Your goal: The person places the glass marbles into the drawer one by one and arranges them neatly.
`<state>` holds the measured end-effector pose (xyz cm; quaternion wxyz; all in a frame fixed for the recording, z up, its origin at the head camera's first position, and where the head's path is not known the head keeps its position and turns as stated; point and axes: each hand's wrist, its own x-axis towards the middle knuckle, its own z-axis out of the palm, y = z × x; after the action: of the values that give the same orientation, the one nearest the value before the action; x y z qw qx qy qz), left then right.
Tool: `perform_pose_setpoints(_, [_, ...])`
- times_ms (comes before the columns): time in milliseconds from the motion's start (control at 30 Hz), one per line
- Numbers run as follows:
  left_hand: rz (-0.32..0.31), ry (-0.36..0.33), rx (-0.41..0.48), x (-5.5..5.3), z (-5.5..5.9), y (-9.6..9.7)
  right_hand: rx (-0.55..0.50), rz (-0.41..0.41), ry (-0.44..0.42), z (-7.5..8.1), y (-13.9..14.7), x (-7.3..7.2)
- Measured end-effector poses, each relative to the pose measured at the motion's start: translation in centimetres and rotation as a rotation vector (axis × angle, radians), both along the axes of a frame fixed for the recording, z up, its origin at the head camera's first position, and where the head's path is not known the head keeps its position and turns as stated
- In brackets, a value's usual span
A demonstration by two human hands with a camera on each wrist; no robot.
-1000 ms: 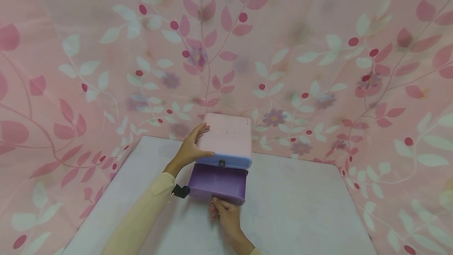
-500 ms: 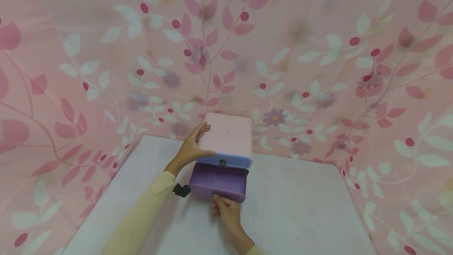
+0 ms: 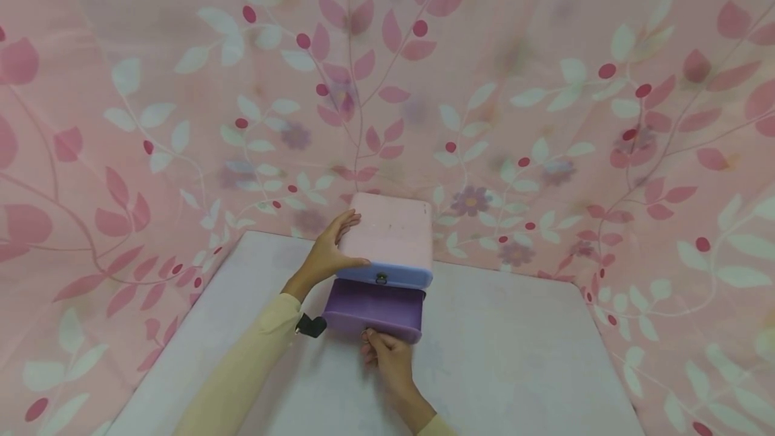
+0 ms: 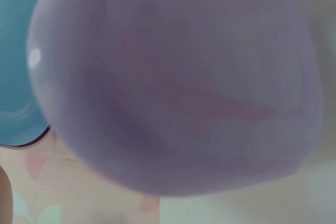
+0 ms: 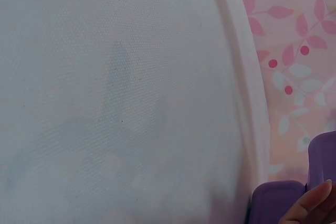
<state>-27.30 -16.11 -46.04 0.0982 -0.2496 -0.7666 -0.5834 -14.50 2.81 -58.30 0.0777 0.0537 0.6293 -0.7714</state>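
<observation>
A small drawer cabinet with a pink top stands at the back of the table. Its upper drawer has a blue front with a small ring pull and is closed. Below it, the purple lower drawer is pulled partly out, and its visible inside holds nothing. My left hand rests on the cabinet's left side, fingers extended, thumb along the top front edge. My right hand pinches the ring at the purple drawer's front. The purple front fills most of the left wrist view.
The white table extends to both sides of the cabinet and in front of it. A pink leaf-patterned cloth rises behind and at the sides. A black wrist mount sits by my left wrist, close to the drawer's left corner.
The purple drawer has slid slightly inward toward the cabinet, with my right hand moving along at its ring. My left hand stays in place on the cabinet.
</observation>
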Motion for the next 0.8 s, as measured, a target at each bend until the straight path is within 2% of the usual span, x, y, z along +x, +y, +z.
perform_pose_setpoints(233, [-0.004, -0.008, -0.005, 0.1, 0.1, 0.0, 0.017, -0.004, -0.027, 0.3, 0.1, -0.4])
perform_pose_setpoints(367, [0.0, -0.003, -0.007, 0.0, 0.1, 0.0, 0.027, -0.005, -0.012, 0.4, 0.1, -0.7])
perform_pose_setpoints(667, [0.004, 0.005, -0.012, 0.1, 0.2, 0.0, -0.001, -0.015, -0.017, 0.5, 0.1, -1.5])
perform_pose_setpoints(800, [0.002, 0.006, -0.01, 0.0, 0.2, 0.1, -0.014, -0.006, 0.005, 1.7, 0.3, -1.4])
